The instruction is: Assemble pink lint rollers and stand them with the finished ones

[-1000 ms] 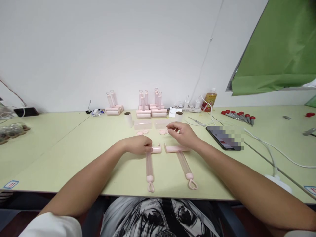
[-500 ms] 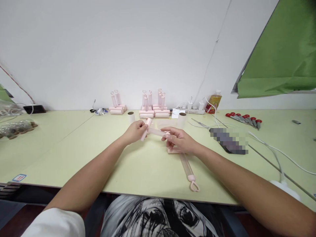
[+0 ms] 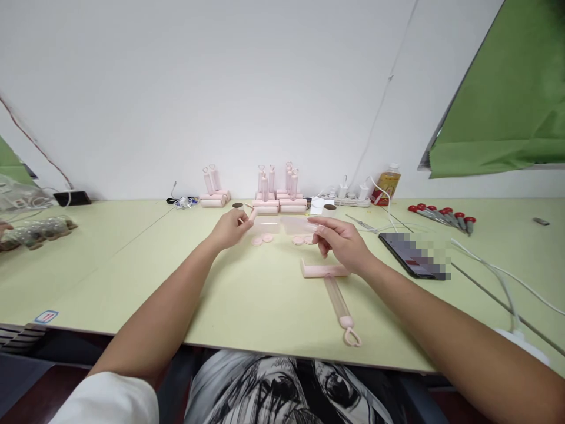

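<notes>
My left hand (image 3: 230,229) is closed around a pink lint roller (image 3: 252,215); only part of its head shows past the fingers. My right hand (image 3: 339,240) has its thumb and forefinger pinched at the right end of a clear plastic cover (image 3: 296,226). Another clear cover (image 3: 267,227) lies to its left, close to my left hand. Small pink discs (image 3: 257,241) rest on the table in front of the covers. Below my right hand lies a second pink lint roller (image 3: 325,270), its clear handle and heart-shaped end pointing toward me.
Finished-looking pink lint rollers (image 3: 265,206) stand in groups by the wall. Paper-core rolls (image 3: 329,210) stand nearby. To the right are a phone (image 3: 408,253), scissors (image 3: 359,221), red-capped grey tools (image 3: 441,217), a drink bottle (image 3: 387,185) and white cables (image 3: 485,268).
My right hand has left the lint roller's handle and moved right and slightly up to the clear cover. My left hand has shifted left with the roller, which has turned. Pink discs are now uncovered.
</notes>
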The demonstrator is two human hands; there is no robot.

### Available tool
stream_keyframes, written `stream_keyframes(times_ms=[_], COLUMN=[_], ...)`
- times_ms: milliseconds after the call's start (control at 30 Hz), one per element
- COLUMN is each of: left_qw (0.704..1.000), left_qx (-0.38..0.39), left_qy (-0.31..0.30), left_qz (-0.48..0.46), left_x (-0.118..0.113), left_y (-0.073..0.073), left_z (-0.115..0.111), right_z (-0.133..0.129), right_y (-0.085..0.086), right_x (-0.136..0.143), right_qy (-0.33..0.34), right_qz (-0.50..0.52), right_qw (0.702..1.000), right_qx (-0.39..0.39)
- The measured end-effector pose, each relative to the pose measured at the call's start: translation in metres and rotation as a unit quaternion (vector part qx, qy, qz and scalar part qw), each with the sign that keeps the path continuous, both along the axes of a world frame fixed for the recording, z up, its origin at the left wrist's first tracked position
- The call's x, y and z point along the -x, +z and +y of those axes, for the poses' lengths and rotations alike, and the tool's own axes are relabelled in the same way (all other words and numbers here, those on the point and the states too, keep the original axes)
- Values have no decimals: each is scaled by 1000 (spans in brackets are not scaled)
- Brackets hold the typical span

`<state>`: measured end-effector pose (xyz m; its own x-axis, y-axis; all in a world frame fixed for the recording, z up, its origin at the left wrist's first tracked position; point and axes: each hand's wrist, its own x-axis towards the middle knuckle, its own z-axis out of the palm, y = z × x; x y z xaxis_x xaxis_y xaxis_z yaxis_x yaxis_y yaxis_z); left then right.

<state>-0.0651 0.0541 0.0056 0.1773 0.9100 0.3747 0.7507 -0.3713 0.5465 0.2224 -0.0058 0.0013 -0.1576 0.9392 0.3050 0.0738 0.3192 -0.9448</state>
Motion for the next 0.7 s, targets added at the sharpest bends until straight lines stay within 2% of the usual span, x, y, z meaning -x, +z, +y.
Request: stream_keyframes(times_ms=[100, 200, 400, 600, 700], left_qw=[995, 991, 972, 964, 962], left_qx=[-43, -22, 84, 101, 84], left_qy=[-49, -88, -162, -179, -196], left_qz=[74, 101, 148, 171, 168], left_x=[0, -6, -22, -27, -25], left_y=[-10, -16, -13, -12, -8], left_z=[6, 9, 2, -1, -6], right_z=[6, 10, 9, 9, 10], right_y=[-4, -8, -8, -9, -9], right_x=[-2, -3, -4, -4, -4], right_qy=[-22, -23, -11, -5, -10], right_qz=[24, 31, 24, 16, 22], right_qw=[999, 999, 1000, 1000, 1000], right_qx=[-1, 5, -8, -15, -18])
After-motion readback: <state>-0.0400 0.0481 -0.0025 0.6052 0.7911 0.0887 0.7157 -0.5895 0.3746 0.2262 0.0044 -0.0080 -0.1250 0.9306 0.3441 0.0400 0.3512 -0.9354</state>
